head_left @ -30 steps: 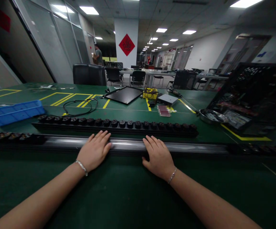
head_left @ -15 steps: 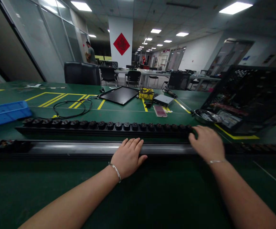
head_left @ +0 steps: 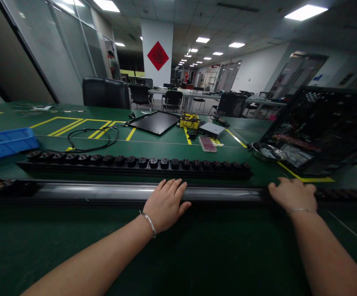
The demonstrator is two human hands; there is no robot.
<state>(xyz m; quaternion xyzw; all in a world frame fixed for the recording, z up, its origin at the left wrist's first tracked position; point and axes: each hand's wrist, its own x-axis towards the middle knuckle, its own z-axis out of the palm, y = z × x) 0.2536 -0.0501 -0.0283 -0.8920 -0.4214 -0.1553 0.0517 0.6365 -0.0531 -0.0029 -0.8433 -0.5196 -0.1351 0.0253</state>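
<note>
Both hands are resting on the long metal rail (head_left: 104,191) that is running across the green counter (head_left: 178,250) from 9 to 3 o'clock. Left hand (head_left: 166,203) is lying palm down near mid-rail, fingers together and flat, pressing rather than gripping, so it looks like it is steadying the rail. Right hand (head_left: 294,194) is sitting at 3 o'clock of the left hand, at the rail's right end where the bright metal is giving way to a dark section; fingers are curling over the top edge, but whether they are clamping it, cannot tell. One bracelet is showing on each wrist.

Just past the rail at 12 o'clock, one black socket strip (head_left: 135,164) is lying parallel to it, apart from both hands; its round sockets are too many and too dark to count surely. A second, shorter run of dark sockets (head_left: 2,185) is sitting at the rail's left end, at 9 o'clock.

Further out: one blue bin (head_left: 5,144) at 10 o'clock, one looped black cable (head_left: 95,139) at 11, one flat black panel (head_left: 155,122) at 12, one yellow box (head_left: 190,121) beside it, one metal bowl (head_left: 266,151) at 1, one tilted black crate (head_left: 326,127) at 2. One person (head_left: 113,65) is standing far back by the glass wall.
</note>
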